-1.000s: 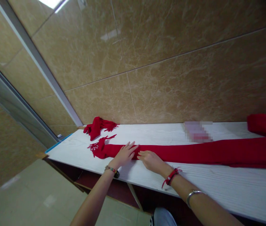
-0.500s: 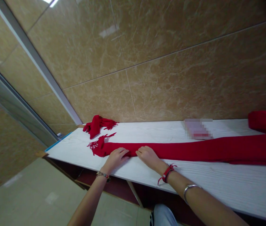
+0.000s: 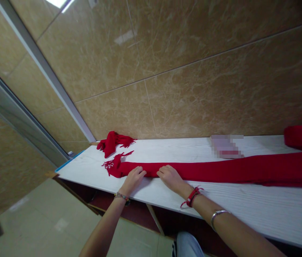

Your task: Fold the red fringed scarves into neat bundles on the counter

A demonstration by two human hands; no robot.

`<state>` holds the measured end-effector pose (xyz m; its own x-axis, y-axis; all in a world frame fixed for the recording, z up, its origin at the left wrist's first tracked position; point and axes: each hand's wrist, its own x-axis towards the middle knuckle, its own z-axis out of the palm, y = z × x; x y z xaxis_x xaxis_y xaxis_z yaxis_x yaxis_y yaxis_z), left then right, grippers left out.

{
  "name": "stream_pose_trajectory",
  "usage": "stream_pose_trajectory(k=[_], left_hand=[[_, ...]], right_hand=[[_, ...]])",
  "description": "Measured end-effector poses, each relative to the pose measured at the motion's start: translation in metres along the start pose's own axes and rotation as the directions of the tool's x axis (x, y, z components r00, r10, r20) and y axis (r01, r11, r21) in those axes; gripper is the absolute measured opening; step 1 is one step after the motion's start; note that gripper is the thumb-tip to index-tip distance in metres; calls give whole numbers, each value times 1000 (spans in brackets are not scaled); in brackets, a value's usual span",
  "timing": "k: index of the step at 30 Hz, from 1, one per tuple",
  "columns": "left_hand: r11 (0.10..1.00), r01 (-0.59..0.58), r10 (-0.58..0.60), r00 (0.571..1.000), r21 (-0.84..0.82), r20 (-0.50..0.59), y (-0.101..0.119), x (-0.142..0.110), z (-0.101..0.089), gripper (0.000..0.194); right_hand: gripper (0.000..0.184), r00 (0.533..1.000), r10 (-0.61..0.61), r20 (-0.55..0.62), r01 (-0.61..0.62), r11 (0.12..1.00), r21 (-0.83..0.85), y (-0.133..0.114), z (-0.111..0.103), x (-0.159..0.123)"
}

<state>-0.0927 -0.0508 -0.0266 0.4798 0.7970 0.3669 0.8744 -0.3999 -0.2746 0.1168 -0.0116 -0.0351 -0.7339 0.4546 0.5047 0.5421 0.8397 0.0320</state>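
Both hands (image 3: 133,179) (image 3: 170,176) touch the red scarf (image 3: 209,172), its near edge perhaps pinched.

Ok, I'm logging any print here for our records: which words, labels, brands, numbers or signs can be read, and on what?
None can be read.
Pixelated item near the wall: blurred out, so any print on it cannot be told.
Long red cloth under both hands: no lettering shows.
White countertop: no lettering shows.
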Motion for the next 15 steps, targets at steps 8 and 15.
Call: stream_pose_trajectory(k=[8,15], left_hand=[[961,120,-110,993,-248,53,-6,-1,2,29],[849,123,-47,986,-513,160,0,23,-12,28]], right_hand=[[21,997,33,63,-39,996,84,3,8,-7],[25,998,-1,57,-6,992,129,3,10,-7]])
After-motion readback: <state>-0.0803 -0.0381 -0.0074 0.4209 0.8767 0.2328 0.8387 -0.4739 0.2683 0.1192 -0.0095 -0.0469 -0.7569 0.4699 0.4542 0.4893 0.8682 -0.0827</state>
